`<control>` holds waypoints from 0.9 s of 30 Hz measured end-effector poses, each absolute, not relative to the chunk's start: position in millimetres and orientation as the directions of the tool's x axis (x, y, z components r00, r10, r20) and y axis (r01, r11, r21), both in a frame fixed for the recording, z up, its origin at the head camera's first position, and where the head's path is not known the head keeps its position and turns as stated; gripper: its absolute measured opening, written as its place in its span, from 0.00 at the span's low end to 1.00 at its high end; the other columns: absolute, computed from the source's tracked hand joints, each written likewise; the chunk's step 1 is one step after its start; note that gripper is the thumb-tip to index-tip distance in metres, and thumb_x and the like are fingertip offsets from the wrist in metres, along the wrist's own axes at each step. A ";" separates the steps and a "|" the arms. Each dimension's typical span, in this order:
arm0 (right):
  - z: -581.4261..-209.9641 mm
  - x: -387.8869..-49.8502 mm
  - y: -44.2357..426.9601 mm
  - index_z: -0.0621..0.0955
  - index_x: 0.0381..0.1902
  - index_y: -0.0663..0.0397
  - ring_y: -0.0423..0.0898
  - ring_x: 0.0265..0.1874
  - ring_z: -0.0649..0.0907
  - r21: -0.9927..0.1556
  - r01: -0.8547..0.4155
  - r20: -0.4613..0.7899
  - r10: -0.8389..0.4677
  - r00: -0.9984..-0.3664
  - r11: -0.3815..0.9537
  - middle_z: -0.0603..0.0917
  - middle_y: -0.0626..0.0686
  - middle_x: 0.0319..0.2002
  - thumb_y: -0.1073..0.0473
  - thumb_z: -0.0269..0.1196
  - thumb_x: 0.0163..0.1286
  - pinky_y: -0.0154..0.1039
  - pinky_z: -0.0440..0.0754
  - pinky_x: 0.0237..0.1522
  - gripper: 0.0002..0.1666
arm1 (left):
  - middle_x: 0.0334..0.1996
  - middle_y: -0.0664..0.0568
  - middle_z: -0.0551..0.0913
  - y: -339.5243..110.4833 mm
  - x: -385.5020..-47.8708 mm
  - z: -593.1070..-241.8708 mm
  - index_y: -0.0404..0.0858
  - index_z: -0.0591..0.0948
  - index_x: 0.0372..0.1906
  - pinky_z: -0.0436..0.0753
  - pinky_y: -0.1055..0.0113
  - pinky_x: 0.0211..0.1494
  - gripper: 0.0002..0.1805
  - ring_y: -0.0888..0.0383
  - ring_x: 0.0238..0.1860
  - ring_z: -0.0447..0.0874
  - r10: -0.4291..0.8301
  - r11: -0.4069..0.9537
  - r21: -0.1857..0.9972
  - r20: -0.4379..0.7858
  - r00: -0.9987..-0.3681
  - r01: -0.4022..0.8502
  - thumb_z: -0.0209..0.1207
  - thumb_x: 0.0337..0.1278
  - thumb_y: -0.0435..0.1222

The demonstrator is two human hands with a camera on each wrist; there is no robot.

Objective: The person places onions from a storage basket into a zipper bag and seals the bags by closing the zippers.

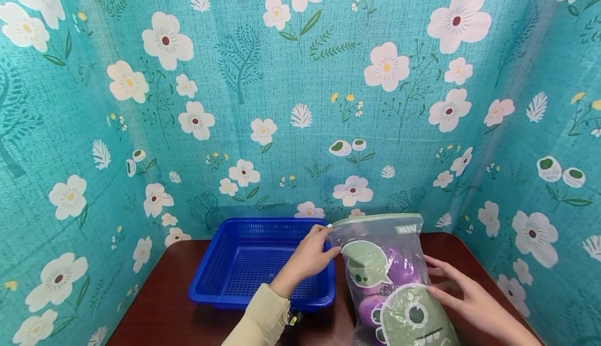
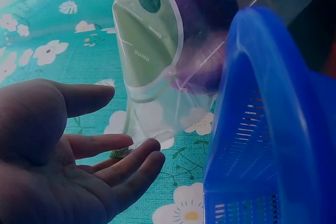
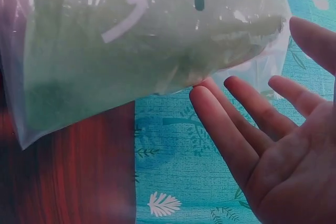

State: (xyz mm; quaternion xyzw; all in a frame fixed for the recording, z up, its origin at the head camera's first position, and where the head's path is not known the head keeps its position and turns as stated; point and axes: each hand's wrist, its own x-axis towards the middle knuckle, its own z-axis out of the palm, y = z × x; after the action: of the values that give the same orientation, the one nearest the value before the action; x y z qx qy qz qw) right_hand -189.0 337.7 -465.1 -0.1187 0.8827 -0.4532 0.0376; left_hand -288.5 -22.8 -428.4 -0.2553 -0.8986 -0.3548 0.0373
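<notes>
A clear slider-zip bag (image 1: 399,294) printed with green cartoon shapes stands at the right of the table, with purple rounded things (image 1: 404,270) inside; their kind is hard to tell through the plastic. My left hand (image 1: 307,254) is at the bag's top left corner. In the left wrist view its fingertips lie by the slider (image 2: 119,153), while the thumb stays apart from the bag. Beside the bag's right edge is my right hand (image 1: 462,294), its fingers spread. In the right wrist view the fingertips meet the bag's side, and nothing is gripped.
Left of the bag sits a blue plastic basket (image 1: 199,283) with perforated walls, partly behind my left forearm. The dark red-brown table (image 1: 159,294) ends at a teal flowered cloth (image 1: 281,179) hung at the back and both sides.
</notes>
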 end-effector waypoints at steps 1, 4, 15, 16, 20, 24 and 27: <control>-465.7 -188.9 337.9 0.56 0.82 0.55 0.31 0.48 0.84 -0.808 -0.179 0.041 -0.251 -0.967 0.561 0.75 0.70 0.67 0.54 0.59 0.80 0.34 0.86 0.42 0.40 | 0.61 0.42 0.77 -22.7 -288.2 -429.6 0.31 0.76 0.69 0.83 0.52 0.60 0.29 0.47 0.58 0.84 0.433 0.620 0.618 0.245 -0.868 0.483 0.63 0.70 0.43; -467.4 -189.3 338.4 0.58 0.81 0.56 0.29 0.48 0.83 -0.805 -0.195 0.045 -0.270 -0.962 0.560 0.76 0.71 0.66 0.54 0.60 0.79 0.33 0.85 0.43 0.40 | 0.62 0.42 0.77 -23.0 -288.2 -432.5 0.31 0.75 0.69 0.82 0.52 0.61 0.29 0.47 0.59 0.84 0.433 0.628 0.616 0.233 -0.871 0.477 0.63 0.71 0.43; -471.3 -191.4 338.2 0.63 0.79 0.58 0.29 0.48 0.82 -0.792 -0.253 0.090 -0.304 -0.948 0.556 0.77 0.69 0.65 0.54 0.62 0.77 0.33 0.85 0.42 0.39 | 0.65 0.41 0.77 -24.7 -287.0 -432.9 0.32 0.75 0.70 0.78 0.47 0.67 0.30 0.44 0.66 0.77 0.420 0.689 0.562 0.206 -0.884 0.458 0.63 0.71 0.45; -471.8 -191.6 338.0 0.63 0.79 0.58 0.29 0.48 0.82 -0.789 -0.262 0.098 -0.307 -0.947 0.556 0.78 0.69 0.65 0.53 0.62 0.77 0.33 0.85 0.42 0.38 | 0.65 0.41 0.77 -25.0 -286.7 -433.0 0.32 0.75 0.70 0.78 0.47 0.67 0.30 0.44 0.66 0.77 0.421 0.695 0.555 0.200 -0.885 0.457 0.63 0.71 0.45; -472.5 -192.1 337.5 0.64 0.78 0.58 0.29 0.48 0.82 -0.774 -0.281 0.117 -0.308 -0.944 0.567 0.79 0.67 0.62 0.53 0.62 0.78 0.33 0.85 0.42 0.37 | 0.64 0.41 0.77 -25.5 -286.9 -434.9 0.32 0.76 0.70 0.79 0.47 0.66 0.31 0.44 0.65 0.78 0.426 0.714 0.528 0.193 -0.884 0.460 0.64 0.70 0.45; -473.3 -192.4 337.4 0.64 0.78 0.59 0.28 0.48 0.82 -0.777 -0.261 0.100 -0.298 -0.949 0.573 0.81 0.64 0.60 0.54 0.62 0.77 0.32 0.85 0.42 0.37 | 0.64 0.41 0.78 -25.2 -288.5 -438.5 0.33 0.76 0.69 0.78 0.46 0.67 0.30 0.44 0.66 0.77 0.427 0.729 0.499 0.203 -0.881 0.469 0.64 0.70 0.46; -475.6 -192.7 337.8 0.64 0.78 0.61 0.28 0.48 0.82 -0.778 -0.262 0.095 -0.306 -0.947 0.571 0.82 0.63 0.59 0.55 0.62 0.78 0.33 0.85 0.42 0.37 | 0.65 0.42 0.78 -24.9 -288.8 -441.7 0.33 0.77 0.69 0.77 0.45 0.68 0.30 0.44 0.67 0.76 0.428 0.733 0.486 0.213 -0.878 0.475 0.63 0.70 0.46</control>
State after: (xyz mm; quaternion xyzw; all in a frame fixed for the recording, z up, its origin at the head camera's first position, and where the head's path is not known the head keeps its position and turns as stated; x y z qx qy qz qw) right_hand -192.7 337.8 -475.6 -0.1603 0.8859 -0.4346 0.0252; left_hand -288.8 -24.9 -441.7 -0.2429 -0.9300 -0.2726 0.0433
